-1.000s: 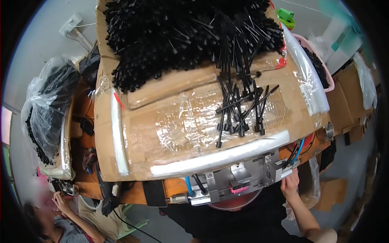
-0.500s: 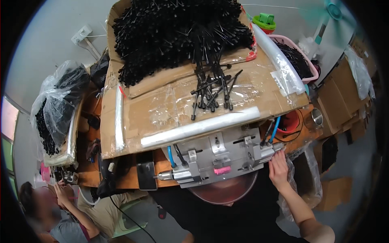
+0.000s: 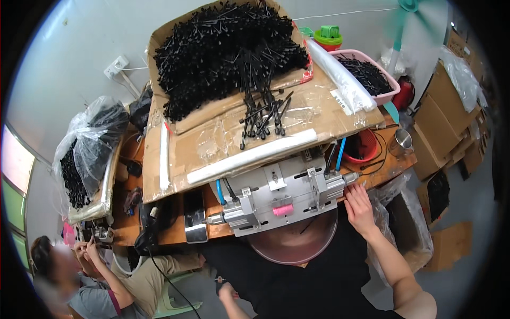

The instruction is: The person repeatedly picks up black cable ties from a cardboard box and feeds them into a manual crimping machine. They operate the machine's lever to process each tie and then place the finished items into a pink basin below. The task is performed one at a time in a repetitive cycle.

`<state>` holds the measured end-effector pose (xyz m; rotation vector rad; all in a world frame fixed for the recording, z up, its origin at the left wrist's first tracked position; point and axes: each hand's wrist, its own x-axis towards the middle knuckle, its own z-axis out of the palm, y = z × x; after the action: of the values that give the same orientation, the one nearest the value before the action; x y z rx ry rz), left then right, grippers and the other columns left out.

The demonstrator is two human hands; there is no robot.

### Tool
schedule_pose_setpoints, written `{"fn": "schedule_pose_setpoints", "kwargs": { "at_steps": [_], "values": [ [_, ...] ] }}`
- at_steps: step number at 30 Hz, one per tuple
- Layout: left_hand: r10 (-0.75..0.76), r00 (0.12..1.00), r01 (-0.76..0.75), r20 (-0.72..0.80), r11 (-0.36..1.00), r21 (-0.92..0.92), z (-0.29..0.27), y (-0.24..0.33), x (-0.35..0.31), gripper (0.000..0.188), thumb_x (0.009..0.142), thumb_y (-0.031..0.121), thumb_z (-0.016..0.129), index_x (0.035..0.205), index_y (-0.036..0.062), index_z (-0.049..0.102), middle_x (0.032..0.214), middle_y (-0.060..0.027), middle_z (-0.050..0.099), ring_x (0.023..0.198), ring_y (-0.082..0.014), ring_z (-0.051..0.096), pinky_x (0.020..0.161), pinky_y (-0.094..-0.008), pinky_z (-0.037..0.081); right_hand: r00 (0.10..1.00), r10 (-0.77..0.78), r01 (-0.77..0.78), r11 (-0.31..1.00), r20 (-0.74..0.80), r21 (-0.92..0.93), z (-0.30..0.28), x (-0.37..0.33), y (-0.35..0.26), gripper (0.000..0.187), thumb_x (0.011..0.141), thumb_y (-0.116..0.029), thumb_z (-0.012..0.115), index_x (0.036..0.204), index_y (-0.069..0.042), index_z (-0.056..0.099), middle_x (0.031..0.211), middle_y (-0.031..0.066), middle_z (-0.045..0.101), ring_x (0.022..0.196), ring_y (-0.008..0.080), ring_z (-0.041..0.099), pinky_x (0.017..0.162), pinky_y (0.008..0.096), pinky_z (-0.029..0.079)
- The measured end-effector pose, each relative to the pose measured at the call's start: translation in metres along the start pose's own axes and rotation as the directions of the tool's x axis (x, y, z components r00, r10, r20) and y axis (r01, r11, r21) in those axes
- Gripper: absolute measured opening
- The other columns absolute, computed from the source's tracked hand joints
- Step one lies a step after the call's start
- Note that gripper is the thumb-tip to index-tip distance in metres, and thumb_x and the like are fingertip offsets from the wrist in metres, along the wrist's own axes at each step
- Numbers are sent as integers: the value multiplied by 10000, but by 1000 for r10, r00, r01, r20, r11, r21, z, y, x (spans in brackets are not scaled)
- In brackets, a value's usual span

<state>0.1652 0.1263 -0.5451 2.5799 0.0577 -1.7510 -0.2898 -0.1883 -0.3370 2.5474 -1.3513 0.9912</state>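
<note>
A silver metal fixture (image 3: 276, 196) with a clamp and cylinder at each side and a pink block (image 3: 283, 210) in its middle stands at the table's front edge. Beside its right-hand cylinder, my right hand (image 3: 359, 210) has its fingers stretched out, the tips at the cylinder's end. My left hand (image 3: 228, 292) is low by my black shirt, its fingers curled; what they hold, if anything, is hidden. Under the fixture sits a round translucent bowl (image 3: 295, 254) with a thin black piece (image 3: 308, 225) in it.
A cardboard box (image 3: 212, 159) heaped with black stick-like parts (image 3: 228, 58) rises behind the fixture. Right of it are a red basket (image 3: 366, 149), a metal cup (image 3: 402, 139) and a pink basket (image 3: 390, 94). A phone (image 3: 195, 215) lies left. A co-worker (image 3: 90, 287) sits far left.
The view has shifted, showing more of the bowl and floor. My left hand has come into sight at the bottom. A thin black piece now shows in the bowl. My right hand stays by the cylinder.
</note>
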Motion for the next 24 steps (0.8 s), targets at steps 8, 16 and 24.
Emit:
{"fn": "schedule_pose_setpoints", "kwargs": {
  "at_steps": [8,16,24],
  "values": [
    [969,-82,-878,-231,40,476,-42,200,-361,132,910,119,627,977,22,685,723,-126,636,647,-263,640,601,-343,485,912,-246,327,920,-328,218,-60,146,-47,232,765,58,681,991,14,648,844,112,618,775,297,594,712,394,469],
    [819,-563,-693,-113,-393,604,-34,428,-393,163,783,-73,632,930,-16,592,858,-178,632,837,-344,632,743,-385,502,832,-529,481,838,166,259,1,293,-49,194,775,-73,723,963,-49,681,813,115,600,805,305,597,716,393,485],
    [895,-425,-632,138,-402,662,-97,443,-432,167,749,-69,676,908,-19,675,799,-165,675,731,-243,663,692,-353,516,912,-264,-70,655,315,752,-24,356,-41,139,917,-158,669,925,-21,685,722,24,649,665,79,601,594,229,473]
  ]
}}
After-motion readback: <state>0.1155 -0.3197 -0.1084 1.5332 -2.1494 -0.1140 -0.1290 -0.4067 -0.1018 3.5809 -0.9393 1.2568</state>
